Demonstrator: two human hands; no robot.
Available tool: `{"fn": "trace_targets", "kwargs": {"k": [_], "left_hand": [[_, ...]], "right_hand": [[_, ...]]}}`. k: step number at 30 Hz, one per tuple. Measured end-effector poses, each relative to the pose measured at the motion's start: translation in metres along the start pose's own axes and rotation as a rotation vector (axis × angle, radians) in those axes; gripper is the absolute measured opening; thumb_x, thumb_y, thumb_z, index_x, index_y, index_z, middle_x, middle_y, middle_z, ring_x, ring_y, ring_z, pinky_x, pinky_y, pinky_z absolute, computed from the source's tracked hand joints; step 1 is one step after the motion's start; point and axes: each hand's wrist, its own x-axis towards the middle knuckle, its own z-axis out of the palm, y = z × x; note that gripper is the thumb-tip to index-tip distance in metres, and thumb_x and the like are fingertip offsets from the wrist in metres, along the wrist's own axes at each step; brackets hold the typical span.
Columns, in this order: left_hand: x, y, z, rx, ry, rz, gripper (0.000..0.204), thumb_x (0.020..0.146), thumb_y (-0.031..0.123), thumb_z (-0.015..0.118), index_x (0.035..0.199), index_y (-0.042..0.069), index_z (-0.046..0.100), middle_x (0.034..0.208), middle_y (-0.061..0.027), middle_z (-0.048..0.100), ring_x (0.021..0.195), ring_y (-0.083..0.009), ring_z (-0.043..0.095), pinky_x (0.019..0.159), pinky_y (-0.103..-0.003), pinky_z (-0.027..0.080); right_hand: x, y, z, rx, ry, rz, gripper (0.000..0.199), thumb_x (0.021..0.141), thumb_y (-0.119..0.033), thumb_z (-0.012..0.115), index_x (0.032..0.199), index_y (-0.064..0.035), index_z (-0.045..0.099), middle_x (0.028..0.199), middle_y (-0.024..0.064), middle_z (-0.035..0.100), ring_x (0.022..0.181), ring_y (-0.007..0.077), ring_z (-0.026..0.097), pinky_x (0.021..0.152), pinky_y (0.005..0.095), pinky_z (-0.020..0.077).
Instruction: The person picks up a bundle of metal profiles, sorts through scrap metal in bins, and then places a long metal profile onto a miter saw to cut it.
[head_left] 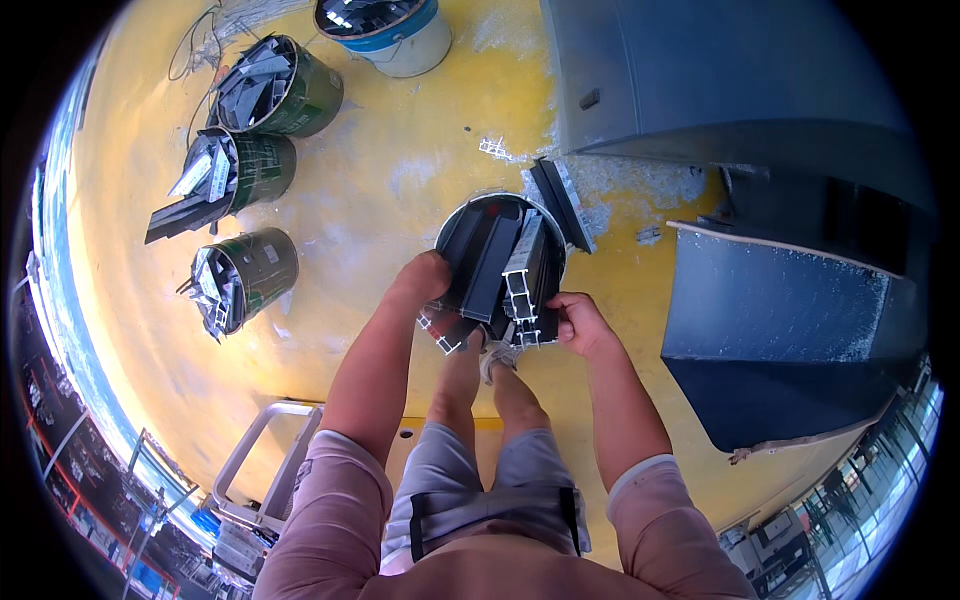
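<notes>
Left hand (pixel 430 274) at the left side of a round bucket (pixel 452 222), right hand (pixel 582 322) at its right — dark channelled profiles (pixel 487 262) packed inside, three green buckets (pixel 320 100) of offcuts (pixel 262 88) over to the left, yellow floor (pixel 375 220) scuffed.

Free yellow floor (pixel 375 185) left of bucket (pixel 461 208), dark profile (pixel 561 204) blocking upper right, perhaps touching

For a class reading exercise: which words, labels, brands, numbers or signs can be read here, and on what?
None can be read clearly enough to quote.
Middle green bucket: pale marks, too blurred.
Lower green bucket: pale patch, too small.
Pale strip in the middle one: faint marks, too small.
Central dark profiles: red marks, too blurred.
</notes>
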Motion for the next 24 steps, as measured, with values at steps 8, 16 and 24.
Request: {"fn": "trace_targets", "kwargs": {"k": [8,16,24], "left_hand": [[0.03,-0.036,0.051,0.054,0.259,-0.027,0.039,0.095,0.026,0.041,0.117,-0.003,0.055,0.101,-0.0269,0.065,0.098,-0.0412,0.063,0.084,-0.046,0.052],[0.004,0.007,0.022,0.011,0.285,-0.119,0.044,0.096,0.037,0.045,0.126,0.007,0.054,0.11,-0.024,0.065,0.104,-0.0389,0.062,0.089,-0.045,0.048],[-0.012,-0.023,0.025,-0.26,0.452,-0.189,0.038,0.094,0.035,0.051,0.116,0.007,0.061,0.101,-0.0194,0.068,0.094,-0.035,0.066,0.081,-0.044,0.05]], "right_hand": [[0.041,0.051,-0.021,-0.265,0.084,-0.105,0.006,0.076,-0.004,0.061,0.073,-0.0033,0.056,0.057,0.0072,0.05,0.04,0.016,0.043,0.037,0.0298,0.0282],[0.067,0.122,-0.066,-0.723,0.356,-0.479,0.025,0.085,-0.015,0.057,0.103,0.0015,0.061,0.078,0.016,0.064,0.069,0.0244,0.064,0.062,0.0359,0.0508],[0.02,0.1,-0.026,-0.493,0.165,-0.357,0.023,0.086,-0.015,0.051,0.1,0.0025,0.057,0.073,0.0146,0.06,0.056,0.0259,0.063,0.049,0.0376,0.0512]]}}
